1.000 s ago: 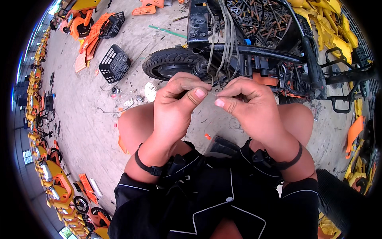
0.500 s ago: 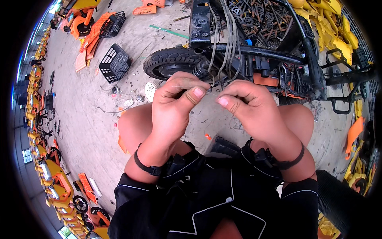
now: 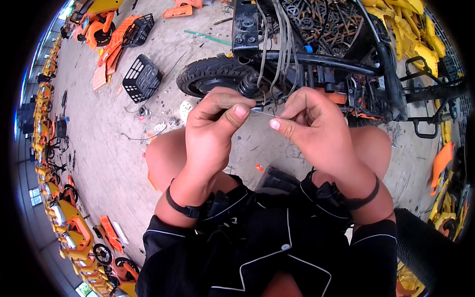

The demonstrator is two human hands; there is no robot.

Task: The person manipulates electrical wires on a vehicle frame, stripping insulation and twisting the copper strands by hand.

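Note:
A thin pale wire [image 3: 264,113] stretches across the short gap between my two hands. My left hand [image 3: 213,127] pinches one end between thumb and forefinger. The other end is caught in a pinch of my right hand [image 3: 317,123], whose remaining fingers curl inward. Both hands are above my bent knees. Just beyond them lies a black vehicle frame [image 3: 336,63] with a wheel [image 3: 213,76] and a coil spring [image 3: 250,85]. Grey cables [image 3: 282,47] hang down over the frame, behind my fingertips.
Black baskets [image 3: 142,79] and orange panels [image 3: 115,47] lie at the far left. Metal parts [image 3: 321,22] are heaped behind the frame. Yellow panels [image 3: 420,29] pile up on the right, and a row of yellow scooters [image 3: 71,225] lines the left side.
My hands have drawn slightly apart, so more of the wire shows between them. The right fingers have lifted a little. The whole view has shifted slightly.

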